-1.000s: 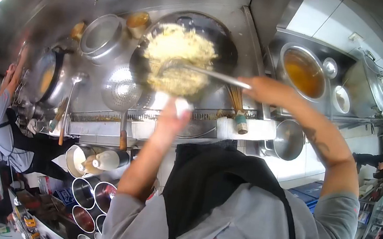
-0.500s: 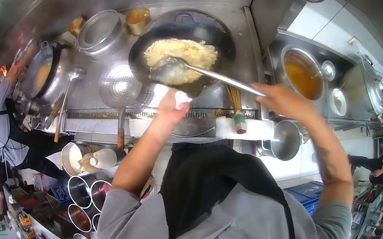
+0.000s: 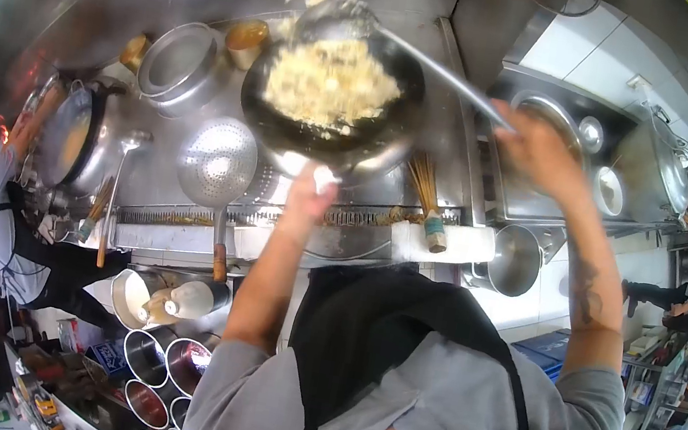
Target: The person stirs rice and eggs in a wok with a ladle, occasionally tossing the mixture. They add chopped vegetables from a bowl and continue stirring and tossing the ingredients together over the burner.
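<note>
At the near rim of a dark wok [image 3: 406,90], my left hand [image 3: 308,200] is closed around its edge with a white cloth [image 3: 324,179] in the grip. The wok tilts toward me. Pale yellow grains that look like fried rice [image 3: 329,82] lie heaped in it, blurred by motion, with loose bits in the air near the far edge. My right hand [image 3: 543,152] is wrapped around the long handle of a metal ladle [image 3: 447,74]. The ladle's bowl is over the wok's far left rim, smeared by motion.
A perforated skimmer [image 3: 218,161] rests left of the wok, near a metal basin [image 3: 175,62]. Bamboo sticks bundled as a brush [image 3: 427,201] stand to the right. Steel pots [image 3: 514,260] flank the right side. A co-worker [image 3: 11,216] stands left at another wok [image 3: 73,138].
The ladle has swung from the wok's middle up to its far rim. My right hand has moved slightly right. The food has shifted and some bits have flown up.
</note>
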